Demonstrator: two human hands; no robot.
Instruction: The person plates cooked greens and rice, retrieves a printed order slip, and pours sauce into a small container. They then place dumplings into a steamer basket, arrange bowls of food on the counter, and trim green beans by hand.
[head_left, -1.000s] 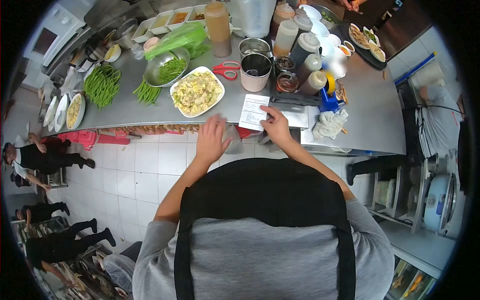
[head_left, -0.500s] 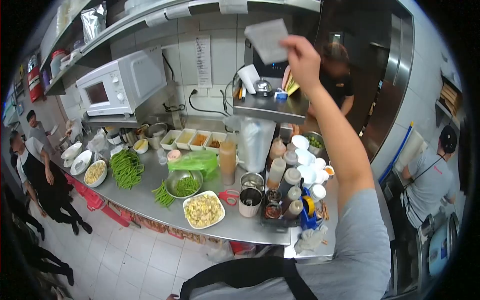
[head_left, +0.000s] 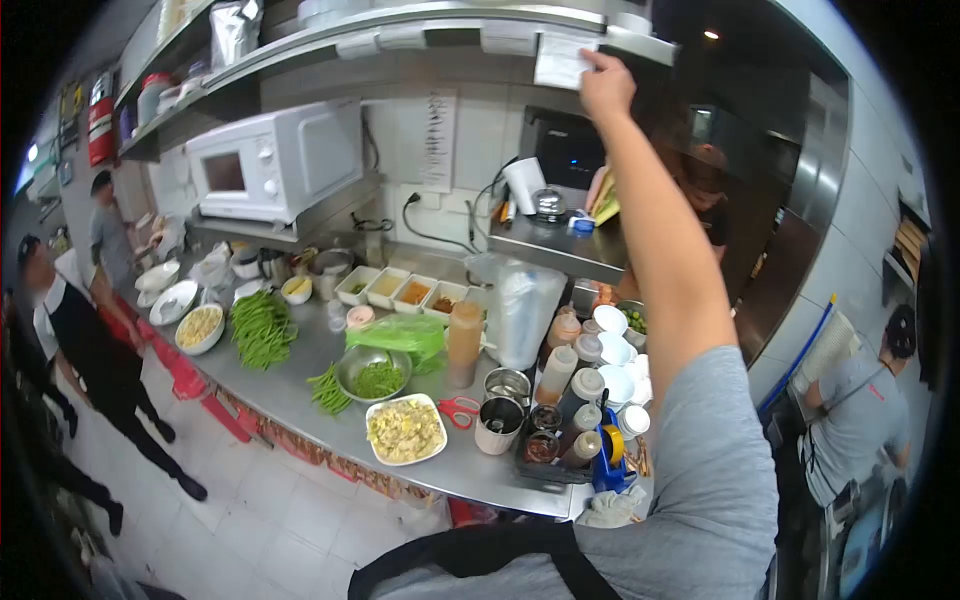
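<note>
Raised high above the counter, my right hand point(head_left: 608, 88) has its fingers closed at the right edge of a white paper slip point(head_left: 560, 62). The slip is up against the front edge of the metal shelf point(head_left: 440, 14), beside another paper slip point(head_left: 508, 39) hanging there. Whether a rail grips the slip cannot be made out. My left hand is out of view. Below my arm lie a white bowl of chopped food point(head_left: 405, 430), red scissors point(head_left: 459, 411) and several squeeze bottles point(head_left: 556, 375).
A microwave point(head_left: 277, 160) stands on a wall shelf. Green beans point(head_left: 260, 328), a metal bowl point(head_left: 350, 384) and a green plastic bag point(head_left: 400, 338) are on the steel counter point(head_left: 310, 405). People stand at left, one works at right point(head_left: 860, 410), another is behind the pass.
My right hand has moved up with the paper slip, from in front of the wall to the shelf edge. The camera view has shifted, and a person at left has stepped.
</note>
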